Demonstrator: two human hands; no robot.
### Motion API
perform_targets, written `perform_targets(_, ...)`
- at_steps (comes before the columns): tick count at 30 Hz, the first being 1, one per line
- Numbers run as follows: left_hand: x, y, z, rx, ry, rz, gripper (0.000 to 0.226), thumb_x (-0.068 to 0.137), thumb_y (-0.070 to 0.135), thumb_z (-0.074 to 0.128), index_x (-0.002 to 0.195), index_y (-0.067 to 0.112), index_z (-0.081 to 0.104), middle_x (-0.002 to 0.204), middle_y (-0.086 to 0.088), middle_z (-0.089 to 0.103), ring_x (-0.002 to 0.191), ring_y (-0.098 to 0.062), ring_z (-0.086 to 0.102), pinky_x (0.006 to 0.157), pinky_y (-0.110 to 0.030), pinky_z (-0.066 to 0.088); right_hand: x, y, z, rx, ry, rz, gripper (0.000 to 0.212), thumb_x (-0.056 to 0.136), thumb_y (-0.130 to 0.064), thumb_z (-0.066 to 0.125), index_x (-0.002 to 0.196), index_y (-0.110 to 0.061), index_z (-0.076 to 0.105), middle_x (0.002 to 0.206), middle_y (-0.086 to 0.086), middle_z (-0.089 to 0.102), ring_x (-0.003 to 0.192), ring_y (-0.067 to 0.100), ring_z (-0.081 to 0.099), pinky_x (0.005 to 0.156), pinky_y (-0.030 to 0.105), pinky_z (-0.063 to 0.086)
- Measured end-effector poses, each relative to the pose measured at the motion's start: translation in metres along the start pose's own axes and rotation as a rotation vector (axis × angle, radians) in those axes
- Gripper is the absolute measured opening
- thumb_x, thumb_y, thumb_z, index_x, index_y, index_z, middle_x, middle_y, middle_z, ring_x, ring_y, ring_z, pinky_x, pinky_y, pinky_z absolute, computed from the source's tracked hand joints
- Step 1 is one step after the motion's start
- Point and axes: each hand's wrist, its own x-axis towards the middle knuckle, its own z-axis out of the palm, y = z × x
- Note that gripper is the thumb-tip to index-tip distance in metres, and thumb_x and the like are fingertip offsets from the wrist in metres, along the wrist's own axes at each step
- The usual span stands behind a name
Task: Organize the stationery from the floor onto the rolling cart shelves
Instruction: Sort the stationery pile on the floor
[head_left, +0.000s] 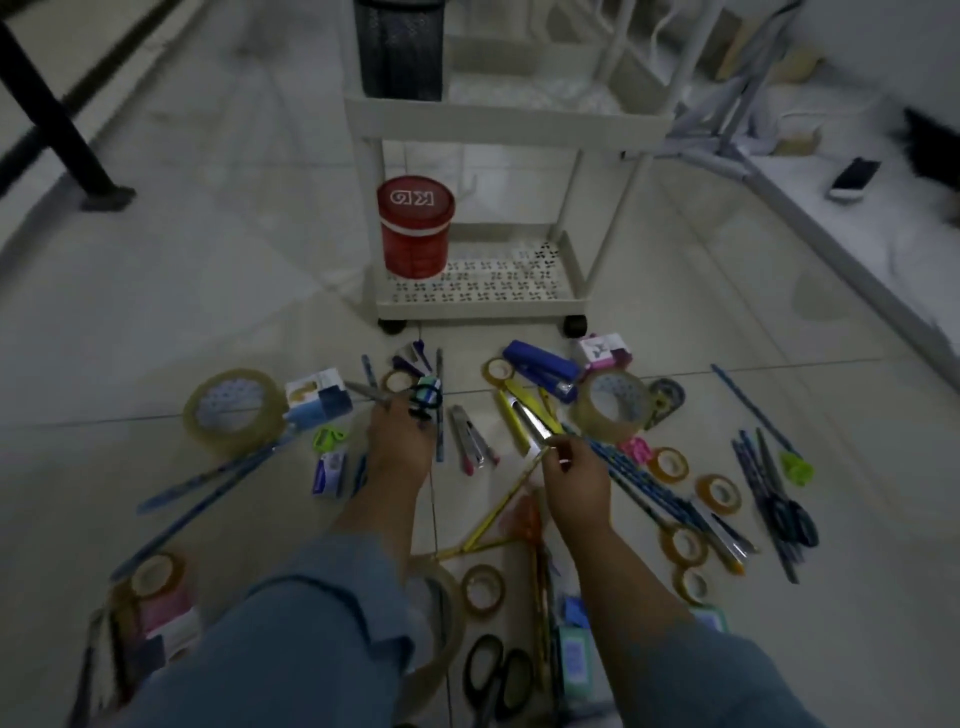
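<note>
At nine o'clock on the pale glossy tile floor (156, 291) lies a broad clear tape roll (235, 410), round and hollow, touching a small blue-and-white carton (318, 396). Just right of it the left hand (397, 441) has its fingers closed around black-handled scissors (387, 397), whose steel blades point toward ten o'clock. At twelve o'clock stands the white rolling cart (493, 208): its perforated bottom shelf carries a red cylindrical tub (414, 234) at its left end, the rest of that shelf bare, and a black mesh holder (399, 47) sits on the tier above. The right hand (574, 475) pinches a yellow box cutter (530, 421), blade out, beside a glossy blue stapler (545, 370). Toward three o'clock lie another clear roll (613, 405), small amber tape rings (718, 493) and thin patterned pencils (753, 410). Open tile remains along the cart's left side.
</note>
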Motion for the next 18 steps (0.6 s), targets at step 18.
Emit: perform_targets(18,-0.025,0.064,0.034,-0.166,0.180,0.495,0.016,0.087,0.009,0.062,0.103,0.005,0.063,0.108,-0.016,0.057,0.099,-0.029,0.056,0.080,-0.037,0.048,0.039,0.127,-0.141,-0.354,0.358,0.173,0.032,0.093,-0.012,0.049,0.122,0.001,0.055,0.133,0.024,0.045,0.121,0.040,0.041,0.097,0.044,0.037)
